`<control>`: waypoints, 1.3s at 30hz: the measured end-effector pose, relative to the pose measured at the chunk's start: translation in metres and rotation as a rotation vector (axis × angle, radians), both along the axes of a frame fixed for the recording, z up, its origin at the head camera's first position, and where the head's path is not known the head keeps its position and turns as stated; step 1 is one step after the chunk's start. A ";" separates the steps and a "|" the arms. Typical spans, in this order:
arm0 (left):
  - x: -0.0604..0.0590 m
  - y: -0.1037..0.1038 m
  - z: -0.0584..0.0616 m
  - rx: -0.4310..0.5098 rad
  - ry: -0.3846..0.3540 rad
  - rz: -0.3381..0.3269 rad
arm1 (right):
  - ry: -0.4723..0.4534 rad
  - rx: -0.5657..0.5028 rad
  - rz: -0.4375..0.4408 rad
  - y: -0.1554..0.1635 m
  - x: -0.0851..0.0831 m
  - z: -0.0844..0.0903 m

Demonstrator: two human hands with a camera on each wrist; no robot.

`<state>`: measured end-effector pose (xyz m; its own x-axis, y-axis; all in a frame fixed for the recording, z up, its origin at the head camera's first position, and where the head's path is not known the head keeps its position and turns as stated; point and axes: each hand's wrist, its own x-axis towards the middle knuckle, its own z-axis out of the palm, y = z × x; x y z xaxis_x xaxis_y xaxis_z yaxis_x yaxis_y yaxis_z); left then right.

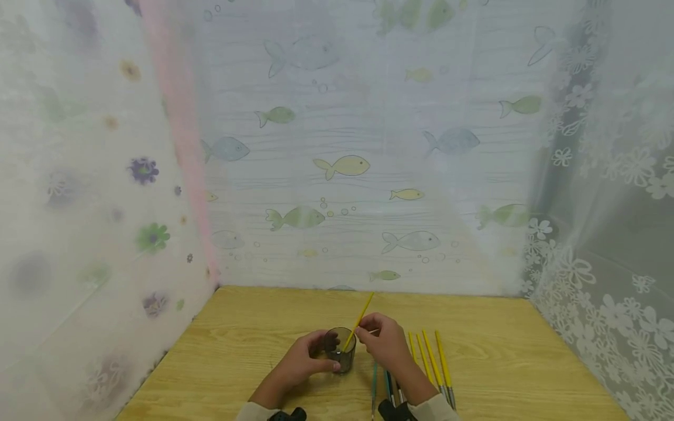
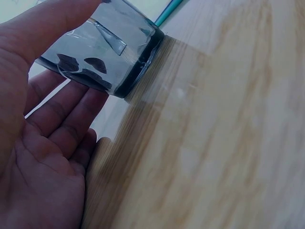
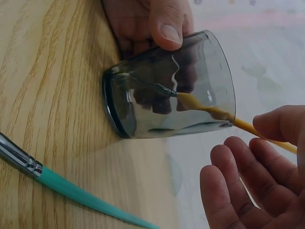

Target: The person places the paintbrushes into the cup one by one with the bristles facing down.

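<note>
A: Logging item one: smoky glass [image 1: 341,349], standing on the wooden table [image 1: 516,351] at 6 o'clock in my head view, near the front edge. My left hand [image 1: 305,361] is curled round its 9 o'clock side, thumb over the rim.

B: Item two?

A: Yellow brush [image 1: 358,321], bristle end down inside the glass, handle leaning out toward 1 o'clock. My right hand [image 1: 387,342] pinches the handle with thumb and fingers; the other fingers are loosely spread.

B: Remaining stock?

A: Yellow brushes [image 1: 429,356] lying at 3 o'clock of the glass, a teal brush [image 3: 86,195] beside its base.

B: Risks?

A: I judge the leaning handle could lever the glass over if my left hand's grip slackens, and a tipped glass could roll onto the loose brushes.
</note>
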<state>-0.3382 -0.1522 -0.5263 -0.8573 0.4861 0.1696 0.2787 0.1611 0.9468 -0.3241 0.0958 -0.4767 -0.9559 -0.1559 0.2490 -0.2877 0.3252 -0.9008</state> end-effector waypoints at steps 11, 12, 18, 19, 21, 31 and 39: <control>-0.001 -0.001 -0.002 -0.003 0.012 -0.009 | -0.014 0.023 -0.036 0.010 0.002 0.005; 0.000 -0.001 -0.001 -0.005 0.014 -0.008 | -0.015 0.021 -0.045 0.012 0.001 0.006; 0.002 -0.001 0.001 -0.007 0.020 0.000 | -0.017 0.013 -0.064 0.021 -0.001 0.009; 0.002 0.000 0.001 -0.004 0.019 0.000 | -0.017 0.013 -0.062 0.023 -0.001 0.010; 0.003 0.000 0.002 0.000 0.017 -0.001 | -0.024 0.005 -0.060 0.028 -0.002 0.013; 0.004 0.003 0.002 0.017 -0.007 -0.018 | -0.175 -0.144 -0.038 0.066 0.000 0.023; 0.002 0.001 0.000 0.016 0.001 -0.001 | -0.310 -0.175 -0.024 0.101 -0.003 0.025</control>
<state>-0.3361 -0.1515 -0.5263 -0.8567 0.4841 0.1781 0.2797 0.1458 0.9490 -0.3272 0.1964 -0.4521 -0.9931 -0.1127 -0.0330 0.0144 0.1616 -0.9867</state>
